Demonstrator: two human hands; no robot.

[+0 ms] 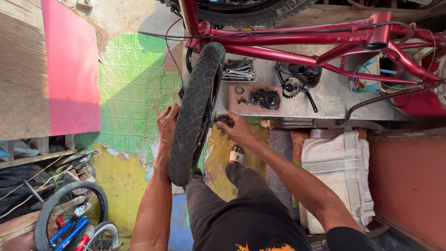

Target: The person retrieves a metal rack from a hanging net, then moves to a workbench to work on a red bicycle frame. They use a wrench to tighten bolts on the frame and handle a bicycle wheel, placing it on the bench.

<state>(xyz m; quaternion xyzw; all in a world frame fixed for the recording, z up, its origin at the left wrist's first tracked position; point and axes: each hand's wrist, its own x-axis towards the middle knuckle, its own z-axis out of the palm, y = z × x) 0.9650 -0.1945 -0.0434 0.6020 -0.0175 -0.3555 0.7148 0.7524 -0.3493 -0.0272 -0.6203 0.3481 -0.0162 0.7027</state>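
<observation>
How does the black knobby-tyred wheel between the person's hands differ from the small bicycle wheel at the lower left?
The black knobby-tyred wheel is seen edge-on, with the left hand and right hand at either side; the small spoked wheel shows its face and nobody touches it. The held wheel sits at a red bicycle frame; the small wheel is on a blue one. Both have black tyres.

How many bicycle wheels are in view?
4. One black-tyred wheel between the left hand and right hand; one tyre at top edge; two on the small blue bike, large and small. Others may be hidden.
</observation>
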